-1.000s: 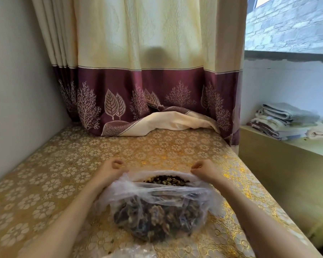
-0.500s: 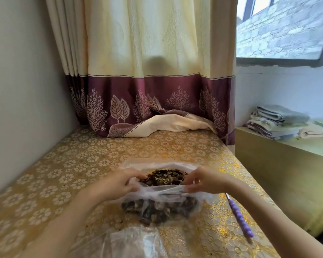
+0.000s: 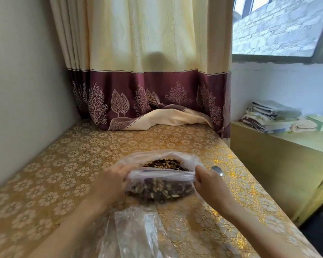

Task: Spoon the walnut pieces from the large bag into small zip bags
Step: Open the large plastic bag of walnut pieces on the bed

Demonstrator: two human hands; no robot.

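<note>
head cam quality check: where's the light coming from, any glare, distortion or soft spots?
Head view: daylight enters from the window at upper right; specular glare on the gold tablecloth near the right hand and on the spoon bowl; a soft rounded shadow on the curtain; wide-angle bowing of wall and table edges; clear small bags at the bottom edge look soft.

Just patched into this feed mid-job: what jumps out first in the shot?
The clear plastic bag of brown walnut pieces sits centre-front on the gold floral tablecloth, its near rim pinched by the left hand and right hand. A metal spoon bowl peeks out just behind the right hand, and empty clear plastic bags lie nearest the camera.
</note>
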